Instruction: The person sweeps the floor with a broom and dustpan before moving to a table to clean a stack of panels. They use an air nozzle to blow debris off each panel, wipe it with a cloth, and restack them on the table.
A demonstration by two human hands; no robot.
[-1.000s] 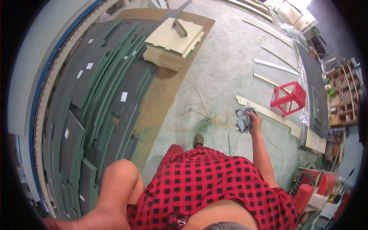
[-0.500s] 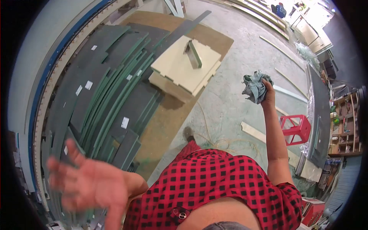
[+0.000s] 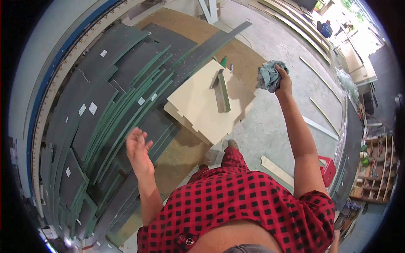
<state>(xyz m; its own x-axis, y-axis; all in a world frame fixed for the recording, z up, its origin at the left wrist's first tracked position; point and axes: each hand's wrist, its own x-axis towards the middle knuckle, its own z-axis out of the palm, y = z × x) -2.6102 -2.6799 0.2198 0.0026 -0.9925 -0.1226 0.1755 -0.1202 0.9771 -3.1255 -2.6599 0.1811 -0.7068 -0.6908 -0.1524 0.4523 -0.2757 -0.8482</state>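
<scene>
Dark panels lie at left. The left hand is raised beside them, fingers loosely apart. Next, a strip lies on pale boards. Right of these, over the floor, the right hand has its fingers clamped on a cloth; a stool is near right.

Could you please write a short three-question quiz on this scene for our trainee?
1. Which hand holds the cloth?
2. True or false: the left hand holds nothing.
3. What lies on top of the pale panels?
A) the stool
B) a green-edged strip
C) the cloth

Key:
1. The right hand.
2. True.
3. B.
</scene>
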